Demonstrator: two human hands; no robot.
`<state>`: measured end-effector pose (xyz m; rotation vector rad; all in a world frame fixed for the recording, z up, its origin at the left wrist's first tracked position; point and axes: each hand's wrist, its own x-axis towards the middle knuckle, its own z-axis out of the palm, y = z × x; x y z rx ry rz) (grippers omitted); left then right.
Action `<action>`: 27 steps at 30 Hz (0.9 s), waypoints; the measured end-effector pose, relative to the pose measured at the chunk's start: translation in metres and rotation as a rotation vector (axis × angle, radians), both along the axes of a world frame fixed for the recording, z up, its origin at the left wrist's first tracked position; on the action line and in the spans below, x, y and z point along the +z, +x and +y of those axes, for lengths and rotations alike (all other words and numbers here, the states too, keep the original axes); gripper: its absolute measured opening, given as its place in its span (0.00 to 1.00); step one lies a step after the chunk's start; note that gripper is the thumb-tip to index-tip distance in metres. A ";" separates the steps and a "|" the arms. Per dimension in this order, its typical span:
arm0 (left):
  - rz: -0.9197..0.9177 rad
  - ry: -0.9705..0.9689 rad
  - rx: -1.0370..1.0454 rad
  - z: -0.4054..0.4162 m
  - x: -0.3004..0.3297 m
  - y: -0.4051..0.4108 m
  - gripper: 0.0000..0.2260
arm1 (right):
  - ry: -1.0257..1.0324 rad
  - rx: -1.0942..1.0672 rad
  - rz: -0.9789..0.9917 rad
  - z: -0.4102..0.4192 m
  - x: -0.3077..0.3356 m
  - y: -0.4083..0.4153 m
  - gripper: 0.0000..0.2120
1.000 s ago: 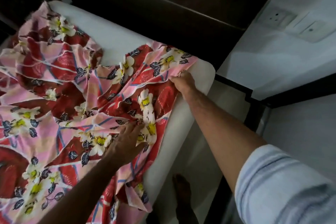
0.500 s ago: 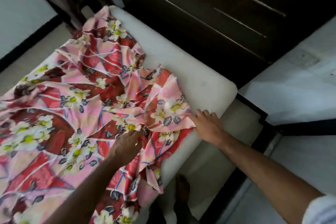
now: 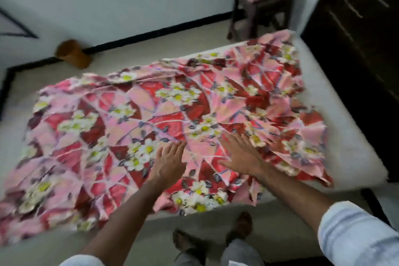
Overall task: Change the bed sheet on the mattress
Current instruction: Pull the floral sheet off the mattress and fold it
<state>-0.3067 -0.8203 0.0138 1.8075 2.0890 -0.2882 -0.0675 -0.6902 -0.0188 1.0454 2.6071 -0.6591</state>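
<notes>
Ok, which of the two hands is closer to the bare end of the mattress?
The right hand. It lies flat on the floral sheet nearer the uncovered mattress strip; the left hand is farther from it.

- No legible text, label, brand, number or sign appears anywhere in this view.
- The bed sheet (image 3: 164, 118) carries only a printed floral pattern, without lettering.
</notes>
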 end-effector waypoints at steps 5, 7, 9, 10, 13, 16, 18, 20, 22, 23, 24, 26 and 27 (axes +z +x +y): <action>-0.008 0.108 0.270 -0.122 0.024 -0.114 0.33 | 0.134 0.309 0.035 -0.049 0.043 -0.141 0.44; 0.029 0.086 0.334 -0.173 0.032 -0.157 0.36 | 0.185 0.414 0.040 -0.080 0.056 -0.201 0.43; 0.074 0.132 0.380 -0.218 0.038 -0.195 0.38 | 0.217 0.493 0.057 -0.109 0.068 -0.256 0.43; 0.090 0.139 0.419 -0.243 0.041 -0.215 0.39 | 0.228 0.542 0.064 -0.127 0.072 -0.290 0.43; 0.133 0.144 0.548 -0.318 0.050 -0.269 0.40 | 0.235 0.679 0.086 -0.187 0.082 -0.387 0.46; 0.134 0.134 0.703 -0.386 0.057 -0.316 0.38 | 0.223 0.787 0.130 -0.245 0.091 -0.477 0.47; 0.140 0.126 0.821 -0.430 0.062 -0.349 0.37 | 0.209 0.860 0.143 -0.287 0.096 -0.535 0.45; 0.161 0.112 0.917 -0.468 0.064 -0.377 0.36 | 0.194 0.936 0.156 -0.323 0.100 -0.583 0.43; 0.196 0.091 0.975 -0.503 0.065 -0.409 0.35 | 0.199 1.013 0.162 -0.359 0.101 -0.631 0.43; 0.207 0.089 1.001 -0.520 0.066 -0.425 0.35 | 0.199 1.045 0.161 -0.376 0.100 -0.656 0.43; 0.217 0.092 1.024 -0.534 0.066 -0.439 0.35 | 0.196 1.068 0.153 -0.389 0.099 -0.676 0.42; 0.243 0.084 1.073 -0.565 0.064 -0.474 0.34 | 0.169 1.096 0.142 -0.419 0.093 -0.724 0.42; 0.262 0.077 1.090 -0.580 0.064 -0.495 0.34 | 0.156 1.105 0.143 -0.433 0.089 -0.749 0.42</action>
